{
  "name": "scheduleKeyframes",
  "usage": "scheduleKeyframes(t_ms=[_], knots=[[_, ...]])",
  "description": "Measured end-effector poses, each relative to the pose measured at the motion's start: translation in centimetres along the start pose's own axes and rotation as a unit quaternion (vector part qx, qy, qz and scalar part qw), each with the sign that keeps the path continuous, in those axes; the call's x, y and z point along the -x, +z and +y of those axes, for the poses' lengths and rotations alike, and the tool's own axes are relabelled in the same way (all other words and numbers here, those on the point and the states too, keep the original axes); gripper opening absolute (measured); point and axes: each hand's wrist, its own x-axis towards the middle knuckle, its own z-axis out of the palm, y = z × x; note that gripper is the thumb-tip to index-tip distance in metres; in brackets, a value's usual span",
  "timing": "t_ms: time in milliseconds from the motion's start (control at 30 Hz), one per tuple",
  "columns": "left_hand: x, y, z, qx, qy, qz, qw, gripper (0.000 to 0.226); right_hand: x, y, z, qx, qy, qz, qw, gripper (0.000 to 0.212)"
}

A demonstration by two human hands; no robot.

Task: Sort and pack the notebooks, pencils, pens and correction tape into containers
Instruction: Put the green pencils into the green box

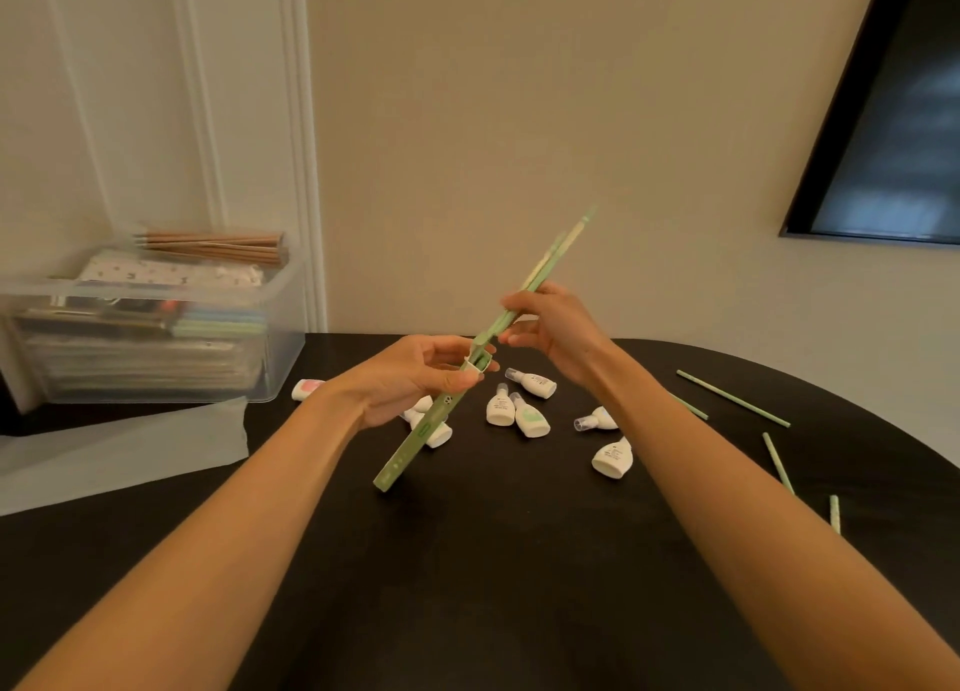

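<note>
1. Left hand (415,373) holds a slim green pencil box (423,425) above the black worktop (467,560); thumb and fingers pinch it near its open top end, and the box tilts down toward the camera-left.
2. Right hand (550,331) pinches a small bunch of green pencils (550,259) at mid-length; their lower ends sit at or in the box mouth, upper ends point up and right against the wall (519,92).
3. Cannot tell how many pencils are in the bunch; motion blur.
4. Correction tapes (524,415): white dispensers scattered on the worktop beyond and under the hands, two lying side by side in the middle, one (613,456) near the right forearm, one (306,388) with a pink mark just by the bin.
5. Some tapes are partly hidden behind the left hand and the box.
6. Loose green pencils (735,399) lie on the worktop at right, well apart from the box, at differing angles.
7. Clear plastic bin (156,357) stands at far left on the worktop, by the white door trim (301,144).
8. In the bin: stacked notebooks (171,274) with a patterned cover on top, and brown wooden pencils (218,246) lying across the top.
9. Translucent lid (119,456) lies flat on the worktop in front of the bin.
10. Dark framed panel (893,134) on the wall at upper right.
</note>
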Motion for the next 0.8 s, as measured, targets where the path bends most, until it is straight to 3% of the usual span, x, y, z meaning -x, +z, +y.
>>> scheduleKeyframes(t_ms=[100,167,267,367,467,633,800], knots=[[-0.4,0.0,-0.3,0.023,-0.001,0.032,0.999,0.045,0.6,0.9,-0.1,0.145,-0.013,-0.064,0.987,0.007],[-0.7,0.0,-0.6,0.035,-0.001,0.056,0.998,0.048,0.5,1.3,0.0,0.185,-0.022,-0.059,0.981,0.008],[-1.2,0.1,-1.0,0.032,-0.004,0.082,0.996,0.052,0.2,1.1,-0.1,0.153,-0.02,-0.001,0.988,0.012],[-1.6,0.4,-1.2,0.024,-0.013,0.097,0.995,0.056,0.2,0.6,-0.4,0.129,-0.005,0.0,0.992,0.022],[-2.0,1.0,-1.1,0.02,-0.016,0.115,0.993,0.041,0.4,-0.1,-0.2,0.166,0.008,-0.01,0.986,0.032],[-2.8,3.1,-0.4,-0.009,-0.012,0.129,0.992,0.019,1.0,-3.2,1.1,0.137,0.054,0.064,0.987,0.032],[-4.7,7.7,0.1,-0.087,-0.001,0.128,0.988,0.018,2.4,-7.7,3.7,0.185,0.145,0.109,0.966,0.029]])
